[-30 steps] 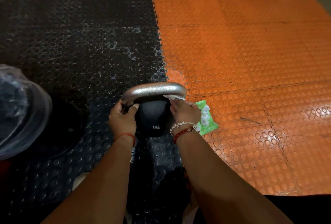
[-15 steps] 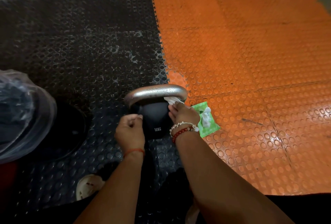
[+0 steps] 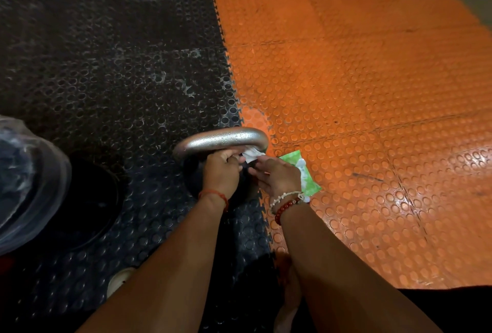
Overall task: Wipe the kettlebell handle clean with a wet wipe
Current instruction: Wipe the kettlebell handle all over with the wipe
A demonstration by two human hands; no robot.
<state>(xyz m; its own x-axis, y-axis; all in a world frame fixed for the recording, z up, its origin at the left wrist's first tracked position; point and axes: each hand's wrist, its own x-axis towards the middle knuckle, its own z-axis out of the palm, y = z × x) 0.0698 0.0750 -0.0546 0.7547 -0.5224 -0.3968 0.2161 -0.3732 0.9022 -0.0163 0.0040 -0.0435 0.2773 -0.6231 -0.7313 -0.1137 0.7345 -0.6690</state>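
Note:
A black kettlebell [image 3: 193, 176] with a silver handle [image 3: 223, 139] stands on the floor at the seam between the black and orange mats. A white wet wipe [image 3: 251, 153] is bunched under the right end of the handle. My left hand [image 3: 222, 173] reaches under the handle with curled fingers that pinch the wipe's left end. My right hand [image 3: 277, 177] sits just right of it, thumb and fingertips on the wipe's lower edge. Both hands hide most of the kettlebell's body.
A green pack of wipes [image 3: 310, 183] lies on the orange mat [image 3: 359, 93] behind my right wrist. On the black mat [image 3: 106, 53] to the left are a dark round disc [image 3: 93, 199] and a plastic-wrapped object [image 3: 26, 178]. A pale rounded item [image 3: 119, 279] lies near my left forearm.
My left hand let go of the handle's left side, drew back, then moved right under the handle to the wipe. My right hand dropped slightly from the handle's right end.

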